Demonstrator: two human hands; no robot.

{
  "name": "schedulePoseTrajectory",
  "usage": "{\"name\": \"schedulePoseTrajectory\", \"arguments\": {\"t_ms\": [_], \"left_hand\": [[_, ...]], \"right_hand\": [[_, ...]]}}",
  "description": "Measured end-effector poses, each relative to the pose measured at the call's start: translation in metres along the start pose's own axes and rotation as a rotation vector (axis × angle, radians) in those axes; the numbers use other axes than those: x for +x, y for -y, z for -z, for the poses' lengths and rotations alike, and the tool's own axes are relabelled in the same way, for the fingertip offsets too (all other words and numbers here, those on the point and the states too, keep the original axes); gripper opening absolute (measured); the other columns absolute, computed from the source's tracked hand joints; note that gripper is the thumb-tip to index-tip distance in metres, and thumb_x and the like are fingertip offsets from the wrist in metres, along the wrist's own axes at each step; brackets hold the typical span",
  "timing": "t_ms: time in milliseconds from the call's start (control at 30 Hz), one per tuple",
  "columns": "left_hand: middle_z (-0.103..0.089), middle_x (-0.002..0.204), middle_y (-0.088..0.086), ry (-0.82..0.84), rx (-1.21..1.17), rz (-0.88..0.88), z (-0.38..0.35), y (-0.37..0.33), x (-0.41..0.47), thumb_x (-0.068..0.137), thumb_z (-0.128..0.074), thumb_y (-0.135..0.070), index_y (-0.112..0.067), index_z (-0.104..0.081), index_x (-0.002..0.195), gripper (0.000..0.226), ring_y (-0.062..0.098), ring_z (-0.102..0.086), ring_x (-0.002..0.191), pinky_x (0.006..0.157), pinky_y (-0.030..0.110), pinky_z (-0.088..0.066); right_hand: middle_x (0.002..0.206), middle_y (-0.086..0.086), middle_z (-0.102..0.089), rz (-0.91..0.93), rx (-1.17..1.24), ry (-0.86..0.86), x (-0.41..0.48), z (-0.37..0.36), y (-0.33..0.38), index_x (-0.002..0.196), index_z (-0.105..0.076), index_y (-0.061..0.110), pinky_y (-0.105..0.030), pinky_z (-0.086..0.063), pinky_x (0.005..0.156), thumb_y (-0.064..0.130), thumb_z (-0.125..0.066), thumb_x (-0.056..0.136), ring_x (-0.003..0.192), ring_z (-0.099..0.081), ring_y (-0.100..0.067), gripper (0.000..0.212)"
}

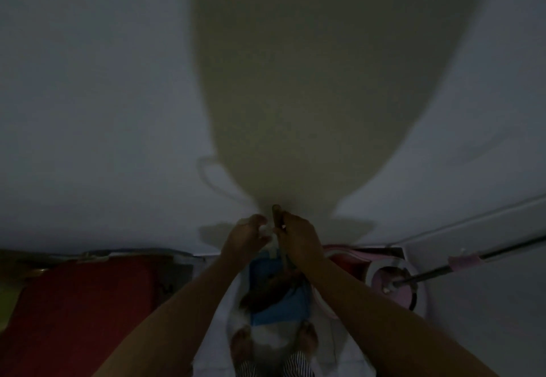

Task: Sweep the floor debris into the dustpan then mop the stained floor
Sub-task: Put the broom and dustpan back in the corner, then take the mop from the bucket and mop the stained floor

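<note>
The picture is very dim. My right hand (pixel 298 234) is closed around the top of a dark broom handle (pixel 276 214), which stands upright in front of me. The broom's brown bristles (pixel 270 289) rest in a blue dustpan (pixel 280 310) on the pale floor (pixel 212 311), just ahead of my bare feet. My left hand (pixel 251 230) is beside the right one, its fingers pinched on a pale handle (pixel 267 233) that runs down toward the dustpan. Any debris inside the pan is too dark to make out.
A mop with a long dark pole (pixel 472 258) leans out of a pink and white bucket (pixel 393 286) at my right. A red covered surface (pixel 88 302) fills the left. A white wall (pixel 88 95) with my large shadow stands straight ahead.
</note>
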State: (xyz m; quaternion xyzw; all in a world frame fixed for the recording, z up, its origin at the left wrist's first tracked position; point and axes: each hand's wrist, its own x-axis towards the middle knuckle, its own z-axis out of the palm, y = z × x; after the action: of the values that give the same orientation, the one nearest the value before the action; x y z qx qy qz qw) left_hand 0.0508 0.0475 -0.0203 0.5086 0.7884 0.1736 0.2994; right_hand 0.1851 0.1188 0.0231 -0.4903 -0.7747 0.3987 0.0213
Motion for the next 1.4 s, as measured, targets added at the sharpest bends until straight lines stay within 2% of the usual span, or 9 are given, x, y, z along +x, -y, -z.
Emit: {"name": "schedulePoseTrajectory", "arguments": {"t_ms": [100, 300, 633, 800, 900, 1033, 1167, 1300, 1400], "left_hand": [[-0.066, 0.121, 0.009, -0.048, -0.061, 0.04, -0.001, 0.006, 0.0, 0.089, -0.066, -0.022, -0.009, -0.057, 0.128, 0.042, 0.021, -0.065, 0.107, 0.087, 0.029, -0.051], [-0.063, 0.13, 0.001, -0.011, 0.076, 0.002, 0.009, 0.012, -0.001, 0.096, -0.054, -0.036, -0.019, -0.05, 0.138, 0.046, 0.02, -0.062, 0.116, 0.093, 0.027, -0.048], [-0.055, 0.141, -0.001, 0.119, 0.225, -0.055, 0.024, 0.017, 0.005, 0.097, -0.05, -0.04, -0.021, -0.043, 0.146, 0.053, 0.018, -0.056, 0.125, 0.102, 0.027, -0.044], [-0.046, 0.149, -0.001, 0.141, 0.212, -0.029, 0.021, 0.012, 0.002, 0.098, -0.049, -0.038, -0.022, -0.037, 0.15, 0.056, 0.019, -0.049, 0.133, 0.109, 0.029, -0.04], [-0.042, 0.152, -0.002, 0.135, 0.229, -0.023, 0.022, 0.01, -0.003, 0.098, -0.047, -0.036, -0.023, -0.032, 0.152, 0.058, 0.019, -0.046, 0.135, 0.11, 0.029, -0.039], [-0.043, 0.152, -0.002, 0.094, 0.294, -0.043, 0.029, 0.001, -0.008, 0.1, -0.043, -0.038, -0.024, -0.033, 0.152, 0.055, 0.018, -0.047, 0.134, 0.108, 0.03, -0.042], [-0.041, 0.152, -0.001, 0.098, 0.292, -0.01, 0.033, -0.018, -0.026, 0.101, -0.037, -0.038, -0.022, -0.031, 0.153, 0.054, 0.018, -0.046, 0.135, 0.107, 0.028, -0.039], [-0.056, 0.137, 0.006, 0.137, 0.296, -0.118, 0.019, -0.042, -0.059, 0.099, -0.039, -0.033, -0.019, -0.04, 0.146, 0.048, 0.022, -0.059, 0.117, 0.096, 0.032, -0.049], [-0.045, 0.148, 0.008, 0.205, 0.332, -0.235, 0.002, -0.056, -0.081, 0.099, -0.04, -0.036, -0.015, -0.032, 0.151, 0.057, 0.022, -0.049, 0.13, 0.106, 0.034, -0.041]], "right_hand": [[0.109, -0.008, -0.071, -0.027, 0.025, -0.045, 0.009, -0.007, 0.003, 0.114, -0.064, 0.012, -0.015, -0.037, 0.07, 0.038, -0.048, 0.099, 0.099, -0.067, -0.024, 0.034], [0.115, -0.002, -0.069, -0.125, 0.187, -0.125, 0.001, -0.024, 0.009, 0.122, -0.056, 0.015, -0.023, -0.052, 0.076, 0.043, -0.063, 0.09, 0.096, -0.069, -0.018, 0.043], [0.107, -0.009, -0.069, -0.117, 0.073, -0.261, -0.005, -0.015, 0.009, 0.116, -0.06, 0.009, -0.017, -0.041, 0.073, 0.026, -0.06, 0.094, 0.095, -0.067, -0.025, 0.028], [0.122, -0.007, -0.064, -0.148, 0.059, -0.246, -0.016, -0.012, 0.007, 0.132, -0.053, 0.01, -0.023, -0.046, 0.085, 0.034, -0.067, 0.089, 0.107, -0.063, -0.022, 0.051], [0.13, -0.008, -0.061, -0.183, 0.051, -0.232, -0.023, -0.007, 0.008, 0.139, -0.047, 0.012, -0.027, -0.046, 0.093, 0.034, -0.065, 0.09, 0.114, -0.061, -0.021, 0.057], [0.13, -0.005, -0.061, -0.181, 0.015, -0.227, -0.029, 0.0, 0.009, 0.139, -0.049, 0.013, -0.021, -0.042, 0.089, 0.037, -0.059, 0.093, 0.114, -0.06, -0.019, 0.053], [0.14, -0.006, -0.054, -0.204, -0.073, -0.122, -0.045, 0.012, -0.002, 0.145, -0.043, 0.012, -0.028, -0.043, 0.103, 0.04, -0.053, 0.096, 0.122, -0.055, -0.019, 0.057], [0.144, -0.013, -0.047, -0.3, -0.213, -0.08, -0.071, 0.029, -0.02, 0.146, -0.041, 0.008, -0.034, -0.038, 0.106, 0.044, -0.046, 0.098, 0.128, -0.047, -0.028, 0.06], [0.143, -0.012, -0.044, -0.364, -0.325, -0.094, -0.093, 0.044, -0.035, 0.146, -0.039, 0.011, -0.039, -0.038, 0.105, 0.041, -0.041, 0.099, 0.129, -0.043, -0.031, 0.056]]}}
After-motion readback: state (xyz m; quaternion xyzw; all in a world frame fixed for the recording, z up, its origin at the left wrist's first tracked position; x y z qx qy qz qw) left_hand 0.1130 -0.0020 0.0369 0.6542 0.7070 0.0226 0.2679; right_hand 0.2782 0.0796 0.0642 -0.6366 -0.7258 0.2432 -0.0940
